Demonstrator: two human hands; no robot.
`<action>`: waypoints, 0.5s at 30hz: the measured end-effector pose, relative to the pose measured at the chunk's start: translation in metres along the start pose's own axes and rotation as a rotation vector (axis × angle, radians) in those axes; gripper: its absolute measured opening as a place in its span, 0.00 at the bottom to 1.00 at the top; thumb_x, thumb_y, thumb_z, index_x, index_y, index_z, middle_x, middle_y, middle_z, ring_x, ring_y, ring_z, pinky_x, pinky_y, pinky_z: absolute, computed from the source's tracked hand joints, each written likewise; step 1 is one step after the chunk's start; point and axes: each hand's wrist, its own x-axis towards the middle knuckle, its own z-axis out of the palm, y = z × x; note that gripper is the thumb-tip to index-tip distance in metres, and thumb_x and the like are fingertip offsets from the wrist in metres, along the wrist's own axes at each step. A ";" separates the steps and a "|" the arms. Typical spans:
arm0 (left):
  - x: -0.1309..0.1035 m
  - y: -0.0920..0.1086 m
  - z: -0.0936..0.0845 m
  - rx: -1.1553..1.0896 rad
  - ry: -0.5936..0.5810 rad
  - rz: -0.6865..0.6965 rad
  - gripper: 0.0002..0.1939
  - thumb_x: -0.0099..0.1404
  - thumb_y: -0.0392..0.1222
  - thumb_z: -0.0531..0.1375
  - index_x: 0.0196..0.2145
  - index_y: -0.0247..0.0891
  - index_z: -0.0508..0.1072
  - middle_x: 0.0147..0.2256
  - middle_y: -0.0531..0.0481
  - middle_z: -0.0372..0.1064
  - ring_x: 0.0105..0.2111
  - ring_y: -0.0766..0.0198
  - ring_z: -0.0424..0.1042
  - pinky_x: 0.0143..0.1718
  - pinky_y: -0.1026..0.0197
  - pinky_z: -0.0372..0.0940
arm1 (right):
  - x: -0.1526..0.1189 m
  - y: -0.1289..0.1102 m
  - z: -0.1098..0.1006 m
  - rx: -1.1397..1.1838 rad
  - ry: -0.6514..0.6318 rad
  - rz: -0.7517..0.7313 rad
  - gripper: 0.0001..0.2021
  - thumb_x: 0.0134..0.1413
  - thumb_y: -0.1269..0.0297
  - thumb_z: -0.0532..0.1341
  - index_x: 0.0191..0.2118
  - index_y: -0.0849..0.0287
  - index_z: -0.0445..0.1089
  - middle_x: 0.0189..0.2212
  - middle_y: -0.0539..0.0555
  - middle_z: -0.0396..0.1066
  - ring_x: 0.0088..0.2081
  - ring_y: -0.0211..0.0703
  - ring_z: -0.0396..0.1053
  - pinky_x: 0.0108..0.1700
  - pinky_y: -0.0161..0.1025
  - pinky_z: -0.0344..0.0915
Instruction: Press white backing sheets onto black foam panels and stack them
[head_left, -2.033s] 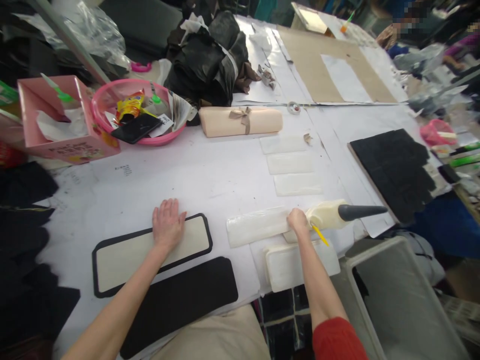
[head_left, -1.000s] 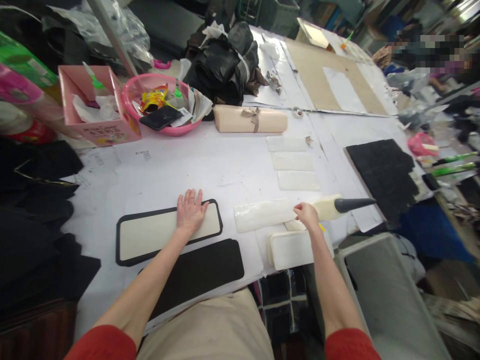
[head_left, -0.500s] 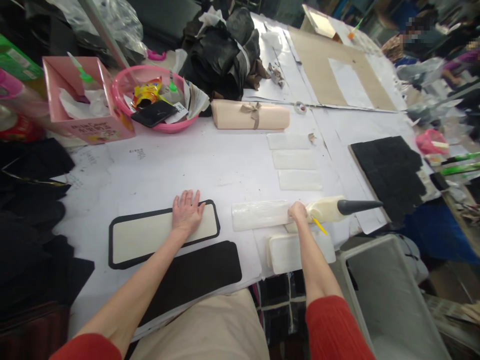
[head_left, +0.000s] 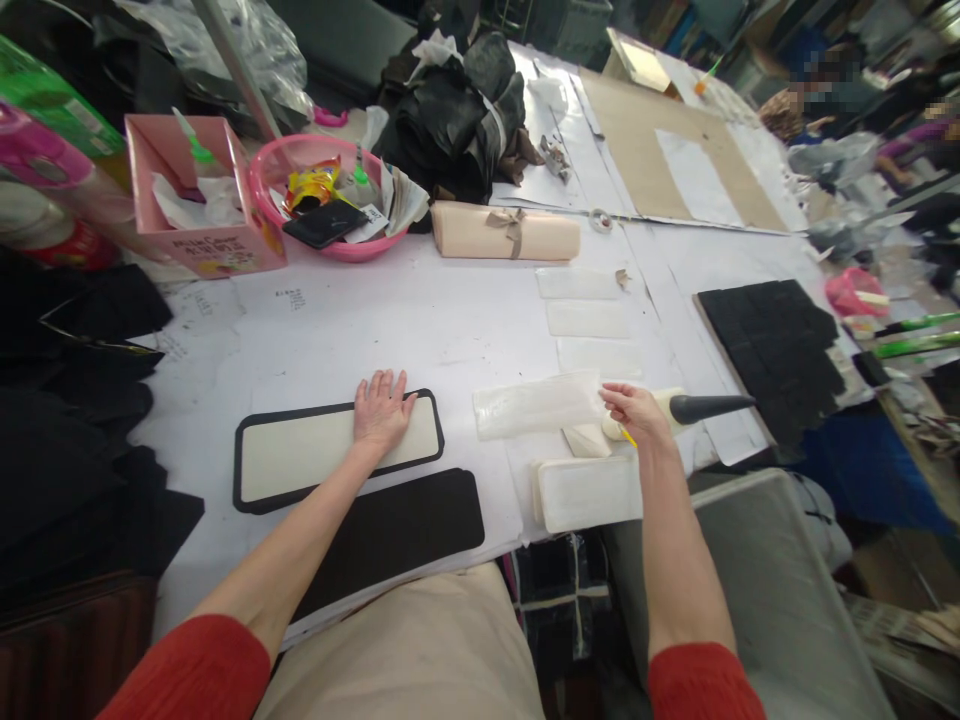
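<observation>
My left hand [head_left: 382, 412] lies flat with fingers spread on a cream panel [head_left: 296, 458], which sits on a slightly larger black piece that shows as a border [head_left: 238, 465]. Nearer to me is a plain black panel [head_left: 405, 530] with cut corners. At the right, my right hand [head_left: 634, 410] pinches the right end of a clear, whitish strip [head_left: 536, 403]; that end looks raised off the table. Behind the hand lies a cream bottle with a long dark nozzle [head_left: 709, 408], partly hidden. A stack of white rounded panels [head_left: 589, 495] is just below, with a yellow stick [head_left: 628, 436] near the wrist.
Several clear strips [head_left: 592, 320] lie farther back. A peach roll tied with ribbon [head_left: 495, 232], a pink basin [head_left: 345, 250] and a pink box [head_left: 214, 250] line the back. Black sheets [head_left: 772, 340] are stacked right; a grey bin [head_left: 750, 560] stands below the edge.
My right hand has shifted right and away from me, and the strip's right end has come up with it. My left hand stays on the cream panel. The view has turned slightly.
</observation>
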 end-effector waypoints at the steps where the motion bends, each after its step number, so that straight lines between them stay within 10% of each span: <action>1: 0.000 0.000 0.000 0.002 0.004 0.002 0.30 0.71 0.51 0.42 0.63 0.34 0.60 0.62 0.34 0.57 0.65 0.47 0.51 0.63 0.40 0.43 | -0.011 -0.007 -0.010 0.183 -0.035 -0.041 0.16 0.39 0.61 0.70 0.35 0.61 0.70 0.21 0.45 0.64 0.21 0.30 0.60 0.21 0.27 0.56; 5: 0.000 -0.001 0.002 -0.010 0.013 0.007 0.30 0.70 0.52 0.42 0.63 0.33 0.61 0.62 0.32 0.58 0.64 0.46 0.51 0.63 0.40 0.43 | -0.063 -0.033 -0.042 0.640 -0.145 -0.174 0.21 0.32 0.63 0.75 0.33 0.58 0.67 0.19 0.41 0.60 0.19 0.26 0.55 0.18 0.24 0.50; 15: 0.009 -0.007 -0.022 -0.127 -0.003 -0.017 0.31 0.70 0.53 0.43 0.61 0.29 0.62 0.62 0.31 0.58 0.65 0.46 0.51 0.64 0.41 0.44 | -0.176 -0.059 -0.060 0.690 -0.041 -0.480 0.22 0.43 0.65 0.72 0.46 0.47 0.70 0.23 0.41 0.63 0.19 0.28 0.57 0.18 0.24 0.57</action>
